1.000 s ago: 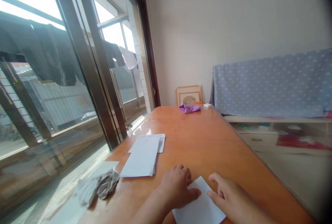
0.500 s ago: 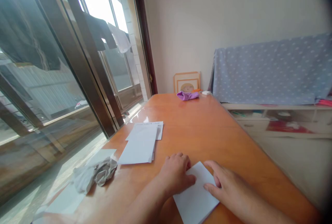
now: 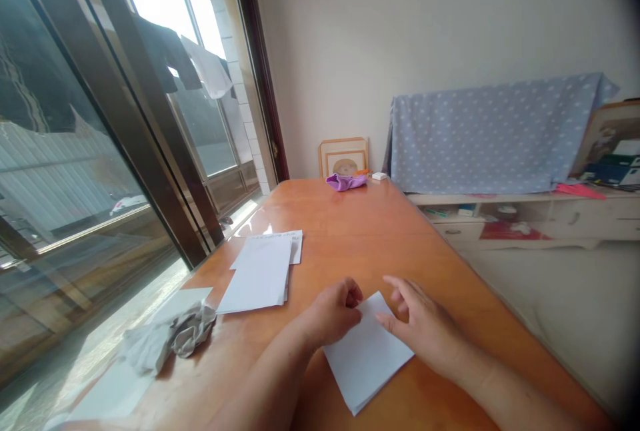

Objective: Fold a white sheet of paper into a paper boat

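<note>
A folded white sheet of paper [image 3: 369, 358], with more than one layer at its lower edge, lies at a slant on the wooden table in front of me. My left hand [image 3: 336, 312] is at its upper left edge, fingers curled and thumb pressed in, closed on the paper there. Over the paper's right side is my right hand [image 3: 420, 321], its thumb and fingers apart, the thumb tip above or touching the sheet. Farther left lies a stack of white papers [image 3: 260, 278], with handwriting showing on the sheet at its back edge.
A crumpled grey cloth [image 3: 193, 331] rests on papers at the table's left side. Purple cloth [image 3: 346, 182] and a small white box [image 3: 379, 176] are at the far end, by a framed picture [image 3: 344, 144]. A glass door [image 3: 90, 171] runs along the left.
My view has turned slightly right. The left fingers have curled in at the paper's edge, while the right hand has shifted toward the paper's top corner, fingers still spread.
</note>
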Action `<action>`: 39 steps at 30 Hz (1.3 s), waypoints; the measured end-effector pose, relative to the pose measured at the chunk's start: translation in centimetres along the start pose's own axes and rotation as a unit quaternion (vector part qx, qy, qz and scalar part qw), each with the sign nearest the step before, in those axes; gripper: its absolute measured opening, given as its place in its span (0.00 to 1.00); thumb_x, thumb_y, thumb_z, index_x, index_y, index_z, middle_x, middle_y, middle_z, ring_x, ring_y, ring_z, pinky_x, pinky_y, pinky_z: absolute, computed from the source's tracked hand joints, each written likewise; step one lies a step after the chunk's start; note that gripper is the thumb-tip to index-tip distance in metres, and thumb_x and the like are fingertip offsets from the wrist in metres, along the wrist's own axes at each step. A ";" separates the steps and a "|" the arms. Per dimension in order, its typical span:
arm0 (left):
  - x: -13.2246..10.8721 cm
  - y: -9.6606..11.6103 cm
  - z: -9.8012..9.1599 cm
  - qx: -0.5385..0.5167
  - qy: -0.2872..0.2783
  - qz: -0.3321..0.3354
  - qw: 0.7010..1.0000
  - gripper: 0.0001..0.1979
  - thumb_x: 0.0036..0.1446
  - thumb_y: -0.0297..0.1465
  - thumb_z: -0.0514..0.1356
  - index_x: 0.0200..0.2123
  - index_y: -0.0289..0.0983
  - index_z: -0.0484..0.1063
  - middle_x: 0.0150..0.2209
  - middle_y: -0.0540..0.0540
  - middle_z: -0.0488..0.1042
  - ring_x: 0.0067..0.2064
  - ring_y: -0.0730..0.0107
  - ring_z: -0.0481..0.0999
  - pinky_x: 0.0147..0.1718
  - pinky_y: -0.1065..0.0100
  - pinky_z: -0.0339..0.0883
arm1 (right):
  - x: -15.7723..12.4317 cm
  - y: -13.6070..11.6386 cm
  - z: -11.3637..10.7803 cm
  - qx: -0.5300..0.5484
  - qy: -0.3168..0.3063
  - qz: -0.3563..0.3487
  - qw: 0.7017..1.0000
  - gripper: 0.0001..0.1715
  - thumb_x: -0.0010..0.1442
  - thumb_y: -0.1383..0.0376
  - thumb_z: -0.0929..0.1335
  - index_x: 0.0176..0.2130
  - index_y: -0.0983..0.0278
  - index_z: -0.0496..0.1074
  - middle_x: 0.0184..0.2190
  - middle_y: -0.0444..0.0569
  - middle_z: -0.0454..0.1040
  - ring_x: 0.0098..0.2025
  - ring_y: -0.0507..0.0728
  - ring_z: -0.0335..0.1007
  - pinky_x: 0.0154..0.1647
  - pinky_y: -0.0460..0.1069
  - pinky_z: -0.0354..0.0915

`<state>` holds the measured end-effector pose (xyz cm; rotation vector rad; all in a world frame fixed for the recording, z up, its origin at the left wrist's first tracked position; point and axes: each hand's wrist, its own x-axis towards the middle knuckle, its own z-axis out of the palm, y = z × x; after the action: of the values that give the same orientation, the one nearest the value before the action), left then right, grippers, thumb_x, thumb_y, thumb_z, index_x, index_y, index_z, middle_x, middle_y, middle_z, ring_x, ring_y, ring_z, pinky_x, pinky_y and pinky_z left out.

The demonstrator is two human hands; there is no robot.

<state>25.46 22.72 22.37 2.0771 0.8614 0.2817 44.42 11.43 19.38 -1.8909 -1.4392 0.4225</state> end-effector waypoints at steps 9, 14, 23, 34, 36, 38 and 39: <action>-0.1 -0.4 -1.1 -0.242 -0.027 0.039 0.969 0.12 0.56 0.35 0.64 0.41 0.36 0.69 0.34 0.48 0.71 0.32 0.71 0.68 0.30 0.71 0.58 | 0.5 -1.1 -0.7 0.333 -0.140 0.048 0.931 0.20 0.63 0.49 0.68 0.38 0.64 0.73 0.30 0.45 0.75 0.29 0.54 0.69 0.29 0.48 0.62; -0.4 -0.5 -2.1 -0.216 -0.021 0.031 0.976 0.17 0.60 0.44 0.61 0.35 0.33 0.73 0.29 0.49 0.69 0.30 0.73 0.64 0.30 0.70 0.55 | 0.3 -2.0 -1.8 0.358 -0.131 0.058 0.922 0.20 0.64 0.50 0.67 0.44 0.64 0.72 0.35 0.48 0.78 0.34 0.57 0.74 0.34 0.50 0.66; -0.7 0.2 -1.7 -0.140 -0.044 0.092 0.985 0.18 0.62 0.44 0.59 0.33 0.33 0.74 0.27 0.51 0.67 0.29 0.73 0.62 0.27 0.71 0.54 | 1.3 -4.3 -3.3 0.038 -0.010 -0.102 0.994 0.14 0.61 0.59 0.69 0.47 0.57 0.77 0.49 0.50 0.77 0.53 0.61 0.70 0.51 0.54 0.64; -0.5 -0.2 -1.7 -0.078 -0.008 0.113 0.991 0.16 0.63 0.42 0.58 0.34 0.34 0.76 0.29 0.49 0.71 0.31 0.71 0.67 0.28 0.71 0.56 | 2.1 -4.8 -2.5 0.012 -0.051 -0.147 0.988 0.08 0.61 0.64 0.67 0.32 0.60 0.76 0.32 0.43 0.77 0.38 0.55 0.71 0.38 0.48 0.61; -0.6 -0.2 -1.9 -0.079 -0.014 0.107 0.991 0.16 0.63 0.41 0.58 0.34 0.34 0.76 0.29 0.48 0.72 0.31 0.71 0.68 0.28 0.71 0.57 | 2.1 -4.0 -3.0 0.058 -0.075 -0.123 0.988 0.09 0.62 0.63 0.66 0.32 0.61 0.75 0.32 0.44 0.76 0.36 0.55 0.70 0.35 0.47 0.61; -0.6 -0.1 -2.0 -0.087 -0.020 0.100 0.991 0.16 0.63 0.41 0.58 0.34 0.34 0.75 0.29 0.48 0.72 0.30 0.71 0.67 0.27 0.71 0.57 | 2.2 -3.0 -3.8 0.099 -0.101 -0.093 0.986 0.10 0.63 0.61 0.66 0.33 0.62 0.74 0.31 0.44 0.74 0.34 0.54 0.68 0.33 0.47 0.60; -0.6 0.0 -2.1 -0.092 -0.023 0.097 0.991 0.16 0.63 0.41 0.58 0.33 0.34 0.75 0.29 0.48 0.72 0.29 0.72 0.67 0.27 0.71 0.57 | 2.3 -2.5 -4.3 0.115 -0.110 -0.080 0.984 0.11 0.64 0.60 0.66 0.33 0.63 0.74 0.30 0.44 0.73 0.33 0.54 0.66 0.32 0.47 0.60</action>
<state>24.02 23.62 23.69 1.9872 0.5826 0.4004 46.20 12.42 24.47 -1.5706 -1.5966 0.7045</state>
